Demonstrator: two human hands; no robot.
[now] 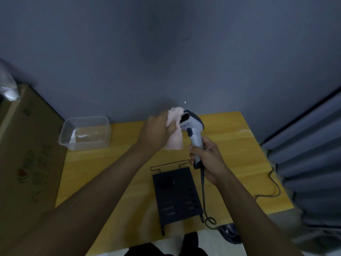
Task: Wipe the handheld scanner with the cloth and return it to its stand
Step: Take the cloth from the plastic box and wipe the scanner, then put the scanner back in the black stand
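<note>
A grey handheld scanner (pixel 192 128) is held upright above the wooden table (pixel 114 163), its dark window facing left. My right hand (pixel 207 159) grips its handle near the bottom, where the cable (pixel 203 191) hangs down. My left hand (pixel 156 132) clutches a pale pink cloth (pixel 175 137) and presses it against the scanner's window. The cloth's loose end droops below my fingers. A black stand (pixel 175 194) with a thin wire frame lies flat on the table beneath the scanner.
A clear plastic container (pixel 85 133) stands at the table's back left. A cardboard box (pixel 25 145) rises along the left. The cable runs right across the table to the edge near a grey curtain (pixel 310 154). A grey wall lies behind.
</note>
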